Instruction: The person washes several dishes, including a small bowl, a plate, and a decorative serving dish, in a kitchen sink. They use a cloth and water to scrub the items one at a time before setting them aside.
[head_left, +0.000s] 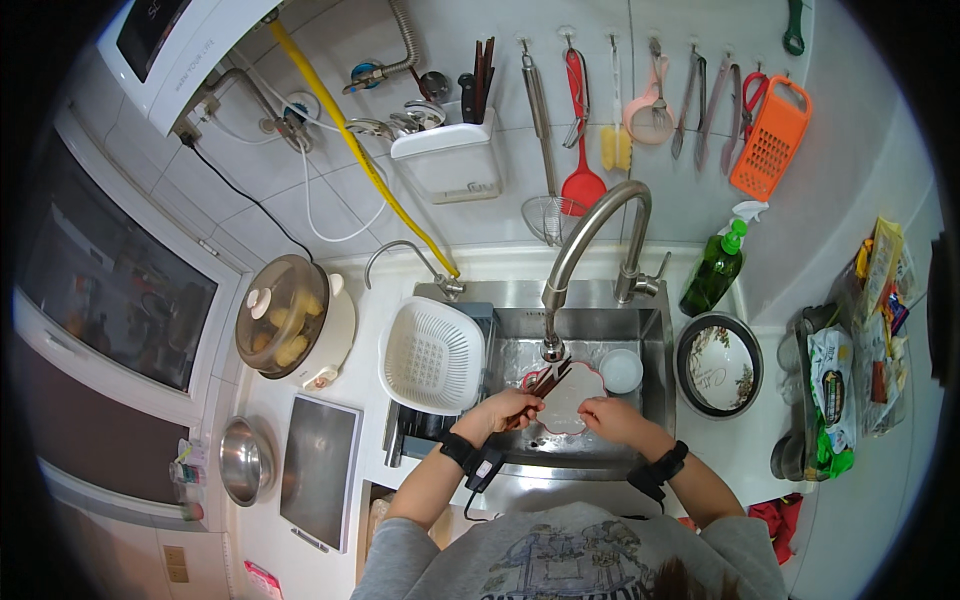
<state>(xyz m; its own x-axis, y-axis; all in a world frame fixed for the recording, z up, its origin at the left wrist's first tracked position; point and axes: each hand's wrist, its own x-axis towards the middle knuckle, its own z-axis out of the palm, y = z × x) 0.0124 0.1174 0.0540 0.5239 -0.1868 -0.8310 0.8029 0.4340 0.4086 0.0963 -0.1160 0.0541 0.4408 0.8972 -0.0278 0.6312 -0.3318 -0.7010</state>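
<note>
Over a stainless steel sink (656, 352), my left hand (504, 412) grips a bundle of dark brown chopsticks (551, 379) with pale tips. The chopsticks slant up and to the right, their tips just below the spout of the tall gooseneck faucet (600, 214). My right hand (613, 421) has its fingers curled at the right side of a white scalloped plate (574, 409) with a red rim. Whether the right hand grips anything is hidden. The plate is in the sink, beneath both hands. A small white bowl (621, 371) sits beyond my right hand.
A white plastic colander basket (433, 356) stands left of the basin. Right of the sink are a black-rimmed bowl (756, 375) with a floral plate inside and a green pump bottle (714, 274). An electric steamer (330, 337) and a metal bowl (244, 461) stand on the left counter.
</note>
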